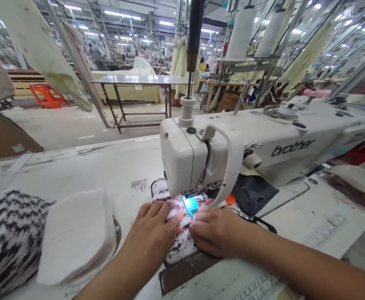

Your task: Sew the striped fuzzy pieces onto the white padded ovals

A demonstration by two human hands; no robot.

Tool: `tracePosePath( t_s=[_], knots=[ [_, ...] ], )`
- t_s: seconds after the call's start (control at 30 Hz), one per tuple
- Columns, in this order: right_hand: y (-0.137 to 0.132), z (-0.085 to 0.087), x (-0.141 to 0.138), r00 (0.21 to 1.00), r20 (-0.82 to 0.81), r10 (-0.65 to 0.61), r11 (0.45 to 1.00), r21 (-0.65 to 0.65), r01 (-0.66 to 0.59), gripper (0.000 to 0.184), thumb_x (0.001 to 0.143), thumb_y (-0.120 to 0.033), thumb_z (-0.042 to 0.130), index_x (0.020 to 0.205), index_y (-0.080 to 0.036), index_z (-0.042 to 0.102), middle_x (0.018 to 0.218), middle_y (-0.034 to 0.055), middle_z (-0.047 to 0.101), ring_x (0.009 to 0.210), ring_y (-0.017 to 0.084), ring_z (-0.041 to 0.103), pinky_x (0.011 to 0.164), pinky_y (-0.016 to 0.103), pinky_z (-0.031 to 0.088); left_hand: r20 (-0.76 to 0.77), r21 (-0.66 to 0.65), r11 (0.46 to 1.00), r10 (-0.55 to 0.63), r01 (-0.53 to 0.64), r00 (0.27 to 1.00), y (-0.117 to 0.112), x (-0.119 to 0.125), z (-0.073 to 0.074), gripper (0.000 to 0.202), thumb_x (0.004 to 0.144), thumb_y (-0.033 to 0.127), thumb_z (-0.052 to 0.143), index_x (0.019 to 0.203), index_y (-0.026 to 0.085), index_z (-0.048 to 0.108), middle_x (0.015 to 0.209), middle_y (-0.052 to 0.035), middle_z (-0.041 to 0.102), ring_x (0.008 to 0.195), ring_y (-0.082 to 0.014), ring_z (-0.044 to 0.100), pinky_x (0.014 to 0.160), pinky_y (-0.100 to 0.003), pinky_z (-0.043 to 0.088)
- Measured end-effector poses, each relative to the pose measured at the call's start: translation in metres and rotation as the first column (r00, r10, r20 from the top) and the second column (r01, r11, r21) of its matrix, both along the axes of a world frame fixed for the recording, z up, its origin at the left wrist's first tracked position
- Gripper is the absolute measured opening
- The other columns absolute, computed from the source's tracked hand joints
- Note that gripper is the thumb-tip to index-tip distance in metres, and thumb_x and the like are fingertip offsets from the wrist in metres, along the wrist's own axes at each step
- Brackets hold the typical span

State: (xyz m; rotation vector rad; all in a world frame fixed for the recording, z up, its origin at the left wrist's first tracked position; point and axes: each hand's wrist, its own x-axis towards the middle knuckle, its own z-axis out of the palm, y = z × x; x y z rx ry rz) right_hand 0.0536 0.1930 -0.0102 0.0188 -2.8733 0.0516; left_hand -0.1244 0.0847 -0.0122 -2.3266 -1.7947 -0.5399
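Observation:
A white Brother sewing machine [263, 146] stands on the white table [107, 166]. Under its lit needle area lies a small black-and-white patterned fabric piece [180, 243]. My left hand [154, 231] rests on the piece's left side, fingers stretched flat and pressing it down. On the piece's right side, beside the presser foot, my right hand [215, 231] has its fingers curled onto the fabric edge. A glowing blue guide [190, 205] sits between the two hands.
A stack of white fleece pieces [76, 233] and a pile of black-and-white striped fabric [7, 237] lie at the left. Dark cloth [252, 192] lies under the machine arm. Thread cones [241, 31] stand behind. A metal table [138, 81] and an orange stool [46, 96] stand across the aisle.

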Motion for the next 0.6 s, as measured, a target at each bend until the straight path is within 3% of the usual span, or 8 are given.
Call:
tracePosePath(
  t_s=[0.2, 0.37, 0.6],
  knots=[
    [0.0009, 0.001, -0.0002, 0.999, -0.002, -0.052, 0.999, 0.015, 0.052, 0.015, 0.084, -0.019, 0.045, 0.07, -0.018, 0.051, 0.061, -0.0019, 0.057, 0.061, 0.013, 0.051, 0.071, 0.03, 0.034, 0.195, 0.069, 0.979, -0.202, 0.192, 0.96, 0.0006, -0.004, -0.0068, 0.03, 0.097, 0.023, 0.032, 0.115, 0.022, 0.056, 0.105, -0.0049, 0.059, 0.094, -0.0208, 0.049, 0.083, -0.038, 0.037],
    [-0.0001, 0.0026, 0.0004, 0.997, -0.024, -0.067, 0.998, 0.014, 0.067, 0.018, 0.085, -0.02, 0.044, 0.069, -0.018, 0.051, 0.06, -0.002, 0.057, 0.058, 0.012, 0.05, 0.075, 0.032, 0.033, 0.186, -0.04, 0.984, -0.162, 0.173, 0.969, 0.0007, -0.006, -0.0046, 0.03, 0.094, 0.024, 0.041, 0.121, 0.029, 0.052, 0.112, -0.0013, 0.059, 0.099, -0.0209, 0.049, 0.084, -0.037, 0.036],
    [-0.0024, 0.0062, 0.0006, 0.996, -0.03, -0.085, 0.996, 0.015, 0.085, 0.015, 0.084, -0.019, 0.049, 0.07, -0.018, 0.053, 0.063, -0.0021, 0.058, 0.06, 0.011, 0.051, 0.058, 0.027, 0.028, 0.155, -0.049, 0.987, -0.146, 0.155, 0.977, 0.0006, -0.0083, -0.0012, 0.029, 0.094, 0.023, 0.041, 0.118, 0.03, 0.055, 0.108, -0.0017, 0.061, 0.098, -0.0206, 0.049, 0.086, -0.037, 0.034]
  ],
)
